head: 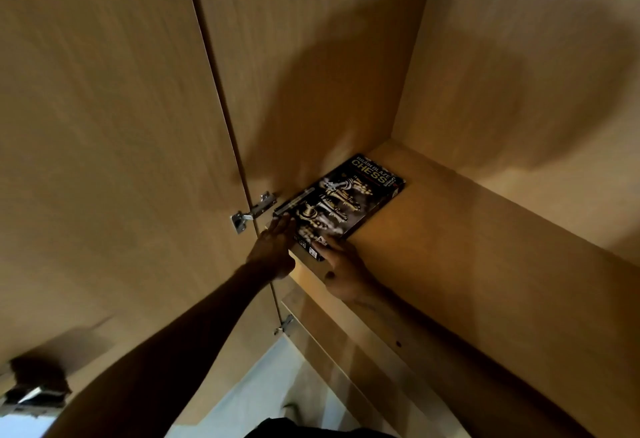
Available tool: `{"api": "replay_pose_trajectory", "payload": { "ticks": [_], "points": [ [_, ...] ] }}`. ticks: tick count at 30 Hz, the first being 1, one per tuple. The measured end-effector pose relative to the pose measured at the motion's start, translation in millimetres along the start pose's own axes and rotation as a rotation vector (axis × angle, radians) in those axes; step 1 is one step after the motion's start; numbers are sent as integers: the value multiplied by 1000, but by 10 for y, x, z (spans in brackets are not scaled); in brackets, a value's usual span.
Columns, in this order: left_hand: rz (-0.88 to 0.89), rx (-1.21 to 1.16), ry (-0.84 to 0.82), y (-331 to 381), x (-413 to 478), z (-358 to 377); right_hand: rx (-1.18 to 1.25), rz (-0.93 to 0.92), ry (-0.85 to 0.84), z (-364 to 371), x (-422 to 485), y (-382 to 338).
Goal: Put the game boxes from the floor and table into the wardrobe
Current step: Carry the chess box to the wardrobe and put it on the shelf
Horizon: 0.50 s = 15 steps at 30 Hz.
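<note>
A black chess game box (349,202) with gold lettering lies flat on a wooden wardrobe shelf (467,247), in the shelf's left back corner. My left hand (273,250) lies against the box's near left corner with its fingers stretched along the left edge. My right hand (343,271) touches the box's near short end, fingers on its top near the corner, thumb down on the shelf's front edge. Both arms reach up from below.
The open wardrobe door (104,126) stands at the left, with metal hinges (252,211) just beside the box. A lower shelf edge (346,344) sits beneath. Pale floor (263,385) shows at the bottom. The shelf to the right of the box is bare wood.
</note>
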<state>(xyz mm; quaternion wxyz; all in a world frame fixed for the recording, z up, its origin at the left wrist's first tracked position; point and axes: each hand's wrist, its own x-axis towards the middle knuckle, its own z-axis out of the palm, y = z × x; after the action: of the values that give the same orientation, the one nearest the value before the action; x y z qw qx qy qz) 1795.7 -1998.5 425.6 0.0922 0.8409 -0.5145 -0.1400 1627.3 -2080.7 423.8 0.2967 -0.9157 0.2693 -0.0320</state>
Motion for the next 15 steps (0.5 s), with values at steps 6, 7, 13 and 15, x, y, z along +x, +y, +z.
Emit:
{"api": "replay_pose_trajectory", "payload": {
  "ticks": [6, 7, 13, 15],
  "points": [
    [13, -182, 71, -51, -53, 43, 108, 36, 0, 45, 2, 80],
    [13, -240, 132, -39, -97, 62, 151, 51, 10, 29, -13, 93],
    [-239, -653, 333, 69, -472, 171, 546, 118, 188, -179, -165, 11],
    [-283, -781, 355, 138, -679, 210, 621, 135, 223, -208, -288, 5]
  ]
}}
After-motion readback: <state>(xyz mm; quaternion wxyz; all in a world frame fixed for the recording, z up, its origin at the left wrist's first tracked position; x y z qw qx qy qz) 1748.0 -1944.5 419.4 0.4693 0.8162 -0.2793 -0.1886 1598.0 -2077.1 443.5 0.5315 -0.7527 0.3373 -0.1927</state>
